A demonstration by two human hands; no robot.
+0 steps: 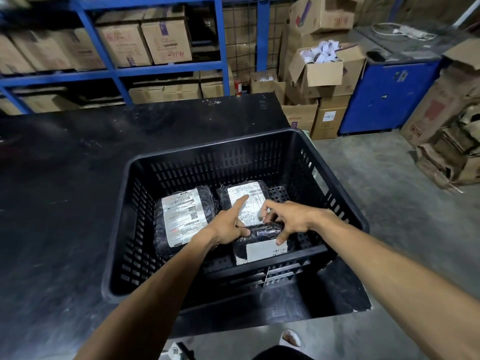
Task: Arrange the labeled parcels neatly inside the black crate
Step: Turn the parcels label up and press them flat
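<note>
- Black crate [335, 162] on dark table [78, 178], three black-wrapped labeled parcels inside.
- Left parcel [181, 216] and back parcel [246, 201] lie flat, side by side.
- Front parcel [262, 245] gripped by both hands.
- Left hand [228, 227]: index finger straight, thumb on parcel.
- Right hand [288, 219]: fingers curled over its top edge.

Bare, sleeveless forearms [161, 276] — pale sandal [291, 339] below.

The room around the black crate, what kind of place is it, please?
Most likely a warehouse or parcel packing room. Blue metal shelving holds rows of cardboard cartons, more cartons are stacked on the concrete floor, and labeled parcels wrapped in black plastic lie in the black crate on a dark worktable.
</note>
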